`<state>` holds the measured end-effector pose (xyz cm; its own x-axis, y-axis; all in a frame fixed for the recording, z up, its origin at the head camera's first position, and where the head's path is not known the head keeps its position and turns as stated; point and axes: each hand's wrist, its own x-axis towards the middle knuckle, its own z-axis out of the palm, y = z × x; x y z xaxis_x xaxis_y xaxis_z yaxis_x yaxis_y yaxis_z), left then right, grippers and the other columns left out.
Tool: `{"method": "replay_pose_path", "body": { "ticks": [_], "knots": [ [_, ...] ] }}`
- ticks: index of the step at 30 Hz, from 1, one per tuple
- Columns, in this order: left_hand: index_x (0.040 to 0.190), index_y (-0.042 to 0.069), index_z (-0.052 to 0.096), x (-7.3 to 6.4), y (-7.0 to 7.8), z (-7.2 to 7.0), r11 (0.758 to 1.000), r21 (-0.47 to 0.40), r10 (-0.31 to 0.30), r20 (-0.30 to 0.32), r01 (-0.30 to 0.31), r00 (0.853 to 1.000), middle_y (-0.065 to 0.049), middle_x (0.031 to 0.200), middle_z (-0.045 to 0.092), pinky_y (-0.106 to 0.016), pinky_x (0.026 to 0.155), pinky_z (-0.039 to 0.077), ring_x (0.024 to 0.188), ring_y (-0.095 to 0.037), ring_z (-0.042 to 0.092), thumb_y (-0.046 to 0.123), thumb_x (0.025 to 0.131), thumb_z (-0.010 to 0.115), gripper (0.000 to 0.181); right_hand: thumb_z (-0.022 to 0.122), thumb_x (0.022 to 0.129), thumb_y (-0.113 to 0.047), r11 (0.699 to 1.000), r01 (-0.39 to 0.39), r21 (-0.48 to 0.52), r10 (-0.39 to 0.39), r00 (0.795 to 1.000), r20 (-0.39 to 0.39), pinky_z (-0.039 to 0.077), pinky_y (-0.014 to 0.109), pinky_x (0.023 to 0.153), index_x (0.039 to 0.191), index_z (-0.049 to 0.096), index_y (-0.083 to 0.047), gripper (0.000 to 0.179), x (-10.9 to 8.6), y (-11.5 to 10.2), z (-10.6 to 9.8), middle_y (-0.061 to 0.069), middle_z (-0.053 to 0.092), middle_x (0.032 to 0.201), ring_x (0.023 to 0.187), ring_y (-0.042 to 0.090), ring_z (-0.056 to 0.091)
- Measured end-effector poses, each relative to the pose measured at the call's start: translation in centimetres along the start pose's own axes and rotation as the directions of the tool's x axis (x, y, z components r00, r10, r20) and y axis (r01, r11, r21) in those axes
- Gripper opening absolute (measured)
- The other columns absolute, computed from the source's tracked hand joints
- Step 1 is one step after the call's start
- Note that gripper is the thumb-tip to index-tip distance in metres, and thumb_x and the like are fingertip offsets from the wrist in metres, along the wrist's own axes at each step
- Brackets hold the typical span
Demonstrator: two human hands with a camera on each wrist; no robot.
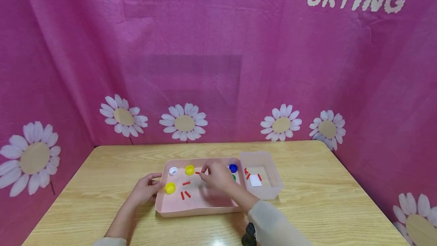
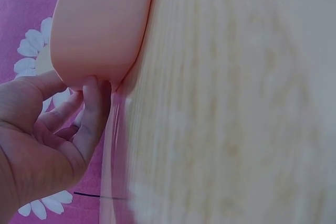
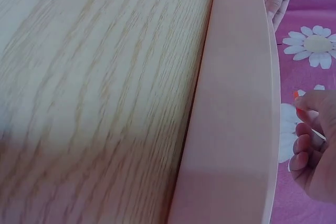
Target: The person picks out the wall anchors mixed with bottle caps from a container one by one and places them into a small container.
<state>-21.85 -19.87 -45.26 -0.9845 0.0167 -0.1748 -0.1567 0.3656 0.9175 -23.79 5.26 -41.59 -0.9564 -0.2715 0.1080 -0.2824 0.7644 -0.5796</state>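
Observation:
At the left end of a pink tray (image 1: pixel 196 212), my left hand (image 1: pixel 145 190) grips the wall, thumb at the rim and fingers against the outside. My right hand (image 1: pixel 218 177) is over the tray and pinches a small red stick (image 1: pixel 198 172) between thumb and fingertips; the right wrist view shows its orange-red tip (image 3: pixel 296 95). Just left of that stick sits a yellow round cap (image 1: pixel 189 169). Another yellow cap (image 1: pixel 170 188) and a white cap (image 1: pixel 173 171) lie nearer the left hand. Three red sticks (image 1: pixel 186 183) lie on the tray floor.
A blue cap (image 1: pixel 233 168) and a partly hidden green cap (image 1: pixel 233 177) are at the tray's right end. Against that end stands a translucent bin (image 1: pixel 273 174) with several red sticks and a white card (image 1: pixel 255 180). A black object (image 1: pixel 250 234) is by the right sleeve.

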Motion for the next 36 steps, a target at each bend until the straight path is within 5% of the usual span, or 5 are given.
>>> {"method": "replay_pose_path", "body": {
  "ticks": [14, 21, 27, 36],
  "knots": [
    [0.131, -0.006, 0.043, -0.1, 0.3, 0.0, 1.0, 0.009, 0.003, 0.002, -0.003, 1.0, -0.021, 0.101, 0.058, -0.033, 0.059, 0.056, 0.074, -0.016, 0.06, 0.007, 0.09, 0.057, 0.045, 0.065, 0.085, -0.024, 0.995, 0.096, -0.039, -0.097, 0.994, -0.052, 0.034, 0.018, 0.044, 0.081, 0.064, -0.019, 0.007, -1.0, 1.5, -1.8, -0.006, 0.051, 0.063, 0.049, 0.004, 0.039],
    [0.132, -0.006, 0.043, -0.2, 0.4, 0.0, 1.0, 0.013, 0.006, 0.008, -0.006, 1.0, -0.022, 0.102, 0.058, -0.034, 0.059, 0.056, 0.076, -0.017, 0.061, 0.008, 0.091, 0.058, 0.046, 0.068, 0.081, -0.02, 0.974, 0.193, -0.12, -0.212, 0.962, -0.172, 0.031, 0.017, 0.053, 0.075, 0.067, -0.018, 0.007, -1.1, 2.4, -2.9, -0.008, 0.046, 0.056, 0.054, 0.004, 0.038],
    [0.132, -0.005, 0.043, -0.1, 0.2, 0.0, 1.0, -0.002, 0.001, 0.005, -0.001, 1.0, -0.021, 0.103, 0.058, -0.034, 0.06, 0.057, 0.074, -0.016, 0.062, 0.008, 0.091, 0.058, 0.046, 0.066, 0.082, -0.018, 0.992, 0.127, -0.023, -0.129, 0.983, -0.128, 0.032, 0.02, 0.05, 0.081, 0.068, -0.014, 0.005, -1.5, 3.0, -4.3, -0.003, 0.048, 0.065, 0.058, 0.009, 0.04],
    [0.131, -0.007, 0.043, -0.1, 0.0, 0.0, 1.0, -0.012, 0.02, 0.005, -0.02, 1.0, -0.02, 0.1, 0.06, -0.034, 0.058, 0.056, 0.073, -0.016, 0.062, 0.008, 0.091, 0.057, 0.045, 0.068, 0.082, -0.019, 0.996, 0.068, -0.052, -0.075, 0.985, -0.157, 0.034, 0.021, 0.052, 0.08, 0.066, -0.013, 0.007, -1.6, 4.4, -5.7, -0.003, 0.049, 0.066, 0.059, 0.01, 0.042]
  ]
}}
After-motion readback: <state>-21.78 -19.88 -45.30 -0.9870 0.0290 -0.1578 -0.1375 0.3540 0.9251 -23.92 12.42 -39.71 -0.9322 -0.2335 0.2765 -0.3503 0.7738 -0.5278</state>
